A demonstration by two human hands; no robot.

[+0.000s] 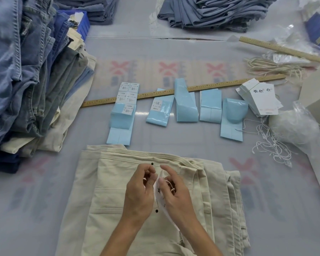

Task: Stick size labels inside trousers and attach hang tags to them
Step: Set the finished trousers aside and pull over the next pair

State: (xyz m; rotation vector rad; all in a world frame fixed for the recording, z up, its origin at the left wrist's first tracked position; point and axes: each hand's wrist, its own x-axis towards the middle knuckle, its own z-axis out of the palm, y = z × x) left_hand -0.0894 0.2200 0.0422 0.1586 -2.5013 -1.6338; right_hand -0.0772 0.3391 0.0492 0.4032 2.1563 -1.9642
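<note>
I see the white paper hang tag [160, 195] pinched between left hand [139, 191] and right hand [174, 193] fingers, over cream cotton trousers [107, 200] at the bench's [35, 200] 6 o'clock.

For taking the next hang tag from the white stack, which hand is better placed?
Right, probably. The hang tag stack lies far right on the table, on the right hand's side; the left hand would cross over.

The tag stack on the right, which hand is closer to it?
Right. The right hand lies below and left of the tag stack, over the cream trousers; the left hand is farther left.
</note>
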